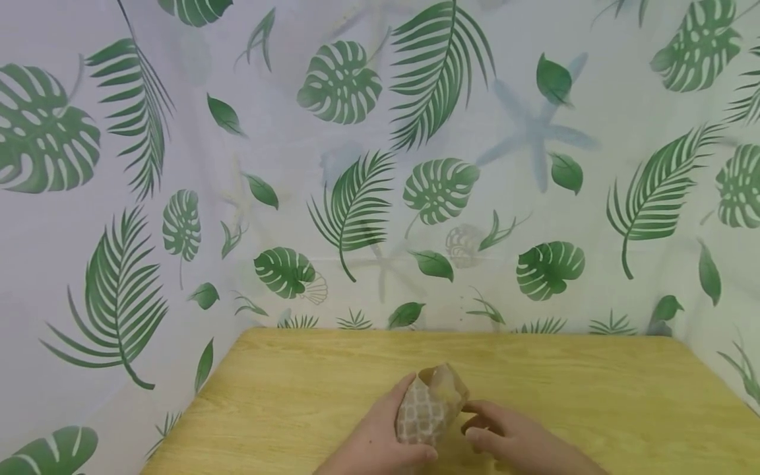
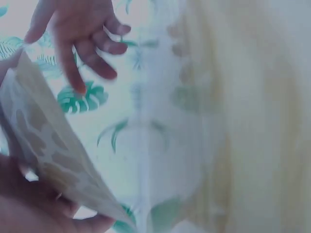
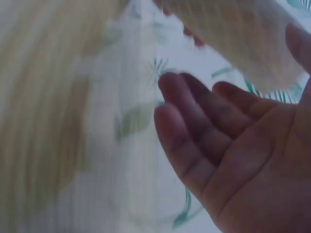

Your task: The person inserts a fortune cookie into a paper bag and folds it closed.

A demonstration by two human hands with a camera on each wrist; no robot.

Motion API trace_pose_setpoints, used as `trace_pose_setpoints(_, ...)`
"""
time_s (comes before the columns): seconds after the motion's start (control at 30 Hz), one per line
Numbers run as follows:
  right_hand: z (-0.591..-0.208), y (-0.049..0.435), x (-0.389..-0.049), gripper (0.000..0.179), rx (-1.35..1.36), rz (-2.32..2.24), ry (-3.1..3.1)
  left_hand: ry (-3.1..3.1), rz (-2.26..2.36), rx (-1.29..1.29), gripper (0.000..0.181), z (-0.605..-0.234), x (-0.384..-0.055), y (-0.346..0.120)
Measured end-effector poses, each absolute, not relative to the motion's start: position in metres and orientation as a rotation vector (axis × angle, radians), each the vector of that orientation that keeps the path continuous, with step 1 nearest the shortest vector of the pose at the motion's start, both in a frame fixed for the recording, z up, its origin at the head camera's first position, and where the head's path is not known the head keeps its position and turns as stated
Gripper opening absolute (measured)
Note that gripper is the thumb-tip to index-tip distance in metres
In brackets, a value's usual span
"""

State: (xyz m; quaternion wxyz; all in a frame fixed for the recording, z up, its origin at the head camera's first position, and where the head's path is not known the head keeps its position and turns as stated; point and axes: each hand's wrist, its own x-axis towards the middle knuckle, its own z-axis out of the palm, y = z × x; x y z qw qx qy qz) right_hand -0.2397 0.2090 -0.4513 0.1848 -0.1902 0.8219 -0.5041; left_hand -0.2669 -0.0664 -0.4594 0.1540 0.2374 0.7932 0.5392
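1. Left hand: clamped round a brown paper bag with a white lattice pattern, thumb on the near side.
2. Right hand: just right of the bag, holding nothing, fingers loosely bent. From the head view, whether a fingertip touches the bag's edge cannot be told.
3. The left wrist view shows what the head view hides: the right hand's fingers spread apart. The right wrist view adds its palm.
4. Only the head view shows the bag's mouth, tilted up and away, beyond both hands.
5. Beneath the hands: a yellow wood-grain table, plain only from the head.
6. Beyond: pale sheeting printed with green leaves.
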Motion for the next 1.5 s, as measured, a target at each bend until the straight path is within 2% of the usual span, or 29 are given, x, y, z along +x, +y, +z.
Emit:
trace_pose_setpoints(0.17,-0.450,0.193,-0.235,0.054,-0.646,-1.503,2.100,2.241,1.637,0.582,0.112,-0.459,-0.261,-0.057)
trace_pose_setpoints(0.37,-0.453,0.188,-0.233,0.042,-0.750,-1.522,2.146,2.358,1.501,0.689,0.117,-0.460,-0.257,-0.056)
trace_pose_setpoints(0.47,-0.454,0.190,-0.233,0.043,-0.691,-1.538,2.207,2.361,1.473,0.693,0.118,-0.459,-0.254,-0.056)
trace_pose_setpoints(0.63,-0.451,0.191,-0.233,0.055,-0.500,-1.630,2.315,2.384,1.526,0.655,0.114,-0.459,-0.253,-0.057)
trace_pose_setpoints(0.83,-0.447,0.189,-0.231,0.046,-0.495,-1.717,2.333,2.469,1.612,0.654,0.095,-0.460,-0.257,-0.057)
trace_pose_setpoints(1.07,-0.445,0.190,-0.231,0.039,-0.558,-1.667,2.437,2.616,1.572,0.633,0.036,-0.456,-0.257,-0.059)
trace_pose_setpoints(1.2,-0.444,0.194,-0.233,0.041,-0.559,-1.645,2.517,2.592,1.602,0.593,0.018,-0.454,-0.259,-0.063)
trace_pose_setpoints(1.33,-0.446,0.197,-0.235,0.037,-0.583,-1.602,2.572,2.571,1.598,0.598,0.010,-0.454,-0.261,-0.066)
trace_pose_setpoints(1.5,-0.457,0.199,-0.240,0.031,-0.626,-1.453,2.616,2.572,1.544,0.654,0.019,-0.457,-0.261,-0.066)
